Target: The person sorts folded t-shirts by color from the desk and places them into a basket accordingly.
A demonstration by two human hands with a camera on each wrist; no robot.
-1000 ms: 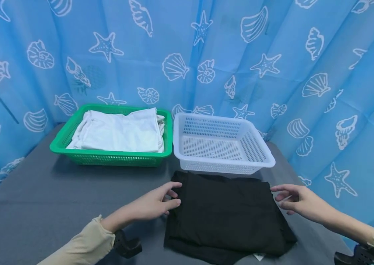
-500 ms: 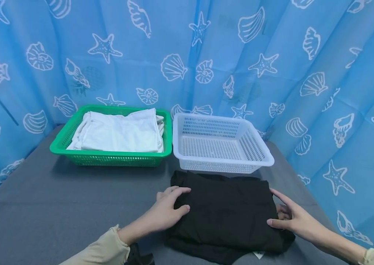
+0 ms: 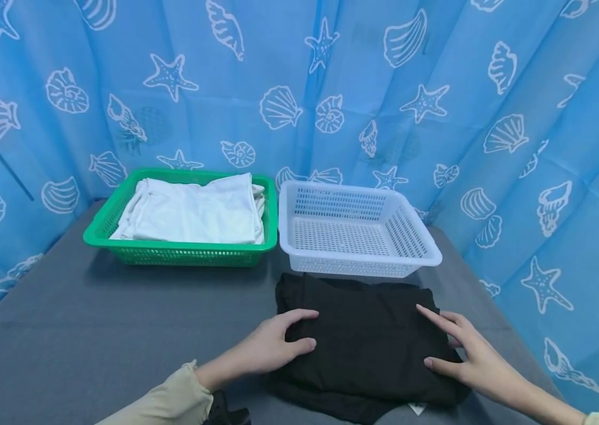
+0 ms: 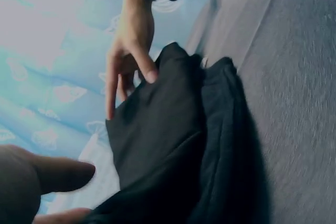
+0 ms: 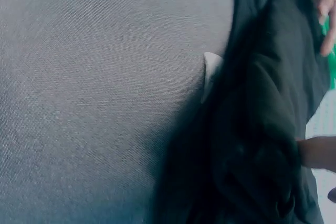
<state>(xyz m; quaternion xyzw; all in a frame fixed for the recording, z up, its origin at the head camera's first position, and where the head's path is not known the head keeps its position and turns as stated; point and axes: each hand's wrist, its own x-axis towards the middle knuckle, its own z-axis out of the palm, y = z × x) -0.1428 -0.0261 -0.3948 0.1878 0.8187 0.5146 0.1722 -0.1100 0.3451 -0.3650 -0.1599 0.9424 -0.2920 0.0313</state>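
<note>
A folded black garment lies flat on the grey-covered table, a small white tag showing at its near edge. My left hand is over its left side, thumb and forefinger spread apart above the cloth and the other fingers hidden. At the opposite side my right hand reaches over the edge with a long, straight forefinger and the thumb apart from it. In the left wrist view the layered folds of the garment stand out. The right wrist view has the right thumb against the dark cloth.
A green basket holding folded white clothes stands at the back left. Close beside it is a white perforated basket, just behind the black garment. A blue curtain with shells and starfish hangs behind the table.
Both hands have moved inward from beside the black garment to over its left and right sides. The garment and both baskets stay in place.
</note>
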